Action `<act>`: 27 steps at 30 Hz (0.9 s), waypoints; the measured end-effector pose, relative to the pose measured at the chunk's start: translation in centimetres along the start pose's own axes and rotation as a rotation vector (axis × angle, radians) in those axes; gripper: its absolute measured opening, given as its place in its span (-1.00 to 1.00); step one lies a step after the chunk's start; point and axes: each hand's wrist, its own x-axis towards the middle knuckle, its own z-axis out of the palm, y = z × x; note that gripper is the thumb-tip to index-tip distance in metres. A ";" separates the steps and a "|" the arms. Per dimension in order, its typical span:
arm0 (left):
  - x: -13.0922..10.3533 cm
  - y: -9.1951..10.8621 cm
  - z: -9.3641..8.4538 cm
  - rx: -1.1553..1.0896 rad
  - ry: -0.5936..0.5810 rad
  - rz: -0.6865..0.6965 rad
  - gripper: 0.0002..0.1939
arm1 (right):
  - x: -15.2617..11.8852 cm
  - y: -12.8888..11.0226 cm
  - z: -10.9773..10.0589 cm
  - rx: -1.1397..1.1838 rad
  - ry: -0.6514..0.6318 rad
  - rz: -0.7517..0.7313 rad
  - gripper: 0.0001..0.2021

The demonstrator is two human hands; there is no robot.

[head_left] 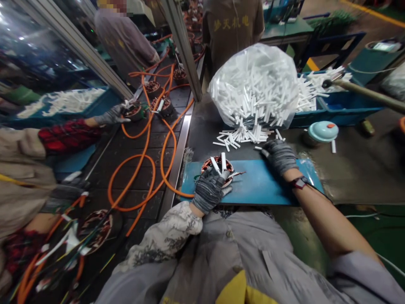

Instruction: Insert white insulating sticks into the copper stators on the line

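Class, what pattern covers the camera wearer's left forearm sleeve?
The sleeve has a grey-and-white camouflage print with darker patches, best seen in the head view.

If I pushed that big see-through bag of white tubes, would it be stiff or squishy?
Probably squishy: the bag looks like thin, wrinkled plastic. It might spill too, since white tubes lie loose right in front. It probably wouldn't roll far, because it slumps wide at the bottom.

Stator (pixel 229 164) sat on mat (pixel 256 185), mat on table (pixel 357 169); tubes (pixel 242 137) lay behind mat, bag (pixel 256 80) behind tubes, jar (pixel 322 131) right.
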 end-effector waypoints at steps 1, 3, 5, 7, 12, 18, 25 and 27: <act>0.0 0.0 0.1 -0.001 0.020 0.005 -0.49 | -1.1 -0.5 0.0 0.103 0.008 -0.006 -0.75; 0.0 -0.1 0.2 0.001 0.046 0.019 -0.50 | -3.8 -1.7 -0.1 0.360 -0.019 -0.055 -0.69; 0.0 -0.1 0.3 0.013 0.063 0.031 -0.51 | -6.2 -2.9 -0.5 0.616 -0.078 -0.111 -0.66; 0.0 -0.1 0.5 0.043 0.095 0.039 -0.53 | -7.7 -3.7 -0.7 0.693 -0.115 -0.110 -0.72; -0.2 -0.2 0.8 0.136 0.205 0.091 -0.54 | -7.8 -3.9 -0.6 0.726 -0.133 -0.107 -0.76; -0.3 -0.2 0.8 0.173 0.242 0.131 -0.53 | -7.3 -4.9 -0.6 0.669 -0.190 -0.351 -0.75; -0.4 0.0 1.0 0.197 0.318 0.201 -0.57 | -7.5 -7.9 0.8 0.680 -0.560 -0.091 -0.48; -0.4 -0.1 1.1 0.219 0.346 0.228 -0.57 | -7.5 -8.3 1.1 0.777 -0.691 0.022 -0.35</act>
